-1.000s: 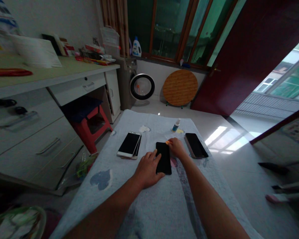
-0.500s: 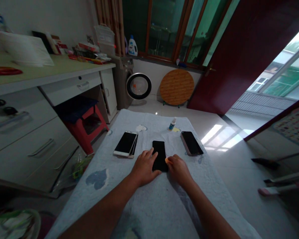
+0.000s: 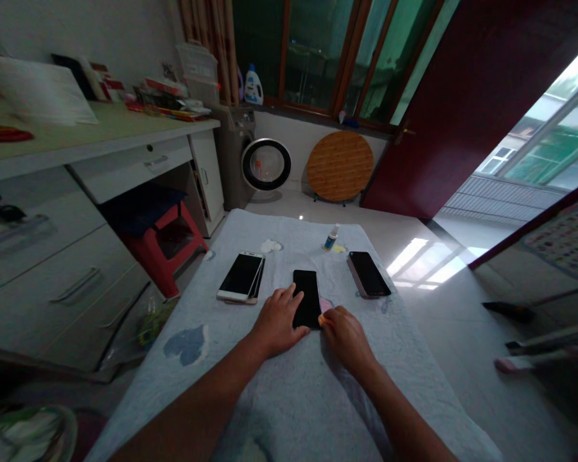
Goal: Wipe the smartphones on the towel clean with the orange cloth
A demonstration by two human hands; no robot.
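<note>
Orange piece point(image 3: 322, 319) at the dark phone's point(image 3: 306, 294) edge

Edge contact in hand, by my reading; left hand point(image 3: 275, 322) flat on the phone, fingers spread, grip apart; right hand point(image 3: 347, 337) pinching, grip clamped on the orange piece, lower right edge; slick glass asks for light, steady pressure; phone mid-desk on soft blue cloth point(image 3: 289, 391); stacked phones point(image 3: 239, 276) left, rounded slab phone point(image 3: 368, 274) right; small bottle point(image 3: 331, 238) beyond.

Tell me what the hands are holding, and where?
The right hand pinches a small orange thing in its fingertips; which part is hidden. The left hand just presses on the black phone, not gripping it.
</note>
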